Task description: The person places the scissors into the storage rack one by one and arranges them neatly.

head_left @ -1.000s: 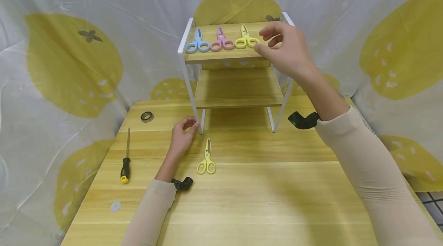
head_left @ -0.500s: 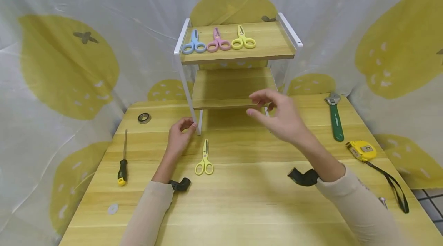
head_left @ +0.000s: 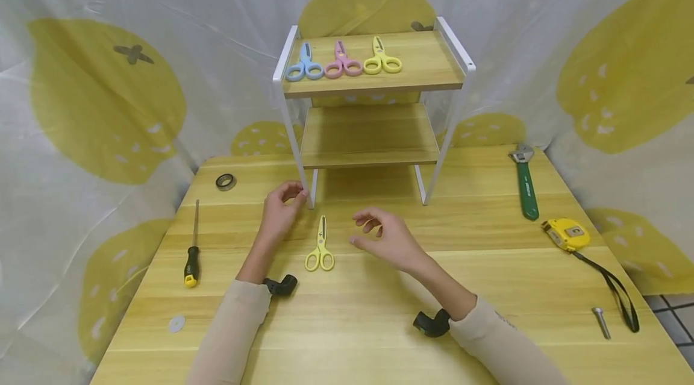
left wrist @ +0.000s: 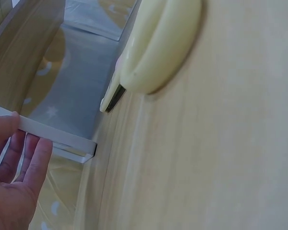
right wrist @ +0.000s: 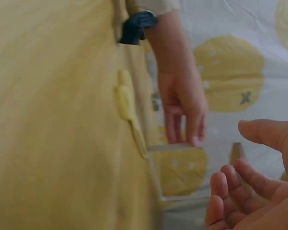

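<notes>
My left hand (head_left: 282, 207) pinches the white front left leg (left wrist: 57, 134) of a small two-tier shelf (head_left: 374, 96) between thumb and fingers. Just right of that hand, yellow scissors (head_left: 321, 249) lie on the table, blades pointing toward the shelf. To the right of these scissors hovers my right hand (head_left: 387, 240), its fingers loosely bent and nothing in its grasp. In the right wrist view its thumb and fingertips stand apart. Blue scissors (head_left: 305, 65), pink scissors (head_left: 343, 62) and a second yellow pair of scissors (head_left: 382, 59) lie in a row on the top board.
On the left lie a tape roll (head_left: 225, 182), a screwdriver (head_left: 192, 252) and a pale round disc (head_left: 176, 323). A green-handled adjustable wrench (head_left: 526, 186), a yellow tape measure (head_left: 568, 235) and a bolt (head_left: 600, 322) are on the right. A lemon-print cloth (head_left: 108, 132) hangs around the table.
My right hand has come down from the top board, beside the second yellow scissors, to the table near the other yellow pair. The left hand has stayed at the shelf leg.
</notes>
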`<state>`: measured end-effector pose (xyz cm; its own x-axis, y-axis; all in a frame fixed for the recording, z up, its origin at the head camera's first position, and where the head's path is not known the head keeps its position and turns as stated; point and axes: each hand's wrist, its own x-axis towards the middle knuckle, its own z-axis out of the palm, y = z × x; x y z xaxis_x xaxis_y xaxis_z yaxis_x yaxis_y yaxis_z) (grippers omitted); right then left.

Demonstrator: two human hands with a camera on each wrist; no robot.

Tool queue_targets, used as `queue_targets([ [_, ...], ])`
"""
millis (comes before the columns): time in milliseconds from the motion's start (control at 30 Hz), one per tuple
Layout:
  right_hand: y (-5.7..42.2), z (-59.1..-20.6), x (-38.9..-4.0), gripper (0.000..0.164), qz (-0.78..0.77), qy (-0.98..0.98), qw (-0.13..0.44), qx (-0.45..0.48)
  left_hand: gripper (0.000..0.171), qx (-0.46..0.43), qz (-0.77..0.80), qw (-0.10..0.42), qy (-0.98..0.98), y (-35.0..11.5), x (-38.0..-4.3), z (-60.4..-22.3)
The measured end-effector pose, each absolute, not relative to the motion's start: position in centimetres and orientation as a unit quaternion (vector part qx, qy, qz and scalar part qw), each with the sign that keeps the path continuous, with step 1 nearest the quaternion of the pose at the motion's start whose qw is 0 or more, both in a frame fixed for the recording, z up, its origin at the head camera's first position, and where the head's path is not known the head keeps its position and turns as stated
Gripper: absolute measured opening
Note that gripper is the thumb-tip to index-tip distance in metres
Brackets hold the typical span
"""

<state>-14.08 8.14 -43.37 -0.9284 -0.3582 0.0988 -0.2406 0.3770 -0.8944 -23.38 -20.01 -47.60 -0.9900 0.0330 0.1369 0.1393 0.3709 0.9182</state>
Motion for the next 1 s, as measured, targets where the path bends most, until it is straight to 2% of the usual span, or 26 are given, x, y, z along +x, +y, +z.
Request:
queue_targets([
  [300, 5.2, -46.7, -13.8, 0.058, -0.530, 0.821, 0.110, -0.179, 0.023, -0.058, -0.556, 0.051, -0.828, -19.9, -23.3, -47.2],
  [500, 3.9, -48.1, -13.9, 0.060, -0.520, 0.829, 0.120, -0.166, 0.021, -0.054, -0.556, 0.051, -0.828, -19.9, -23.3, -47.3],
  [767, 3.0, -49.1, -14.3, 0.060, -0.500, 0.840, 0.138, -0.160, 0.030, -0.044, -0.562, 0.042, -0.825, -20.3, -23.2, -47.2],
  [1000, 2.7, -49.2, -14.3, 0.063, -0.458, 0.861, 0.131, -0.179, 0.034, -0.041, -0.559, 0.015, -0.828, -20.3, -23.0, -46.4],
])
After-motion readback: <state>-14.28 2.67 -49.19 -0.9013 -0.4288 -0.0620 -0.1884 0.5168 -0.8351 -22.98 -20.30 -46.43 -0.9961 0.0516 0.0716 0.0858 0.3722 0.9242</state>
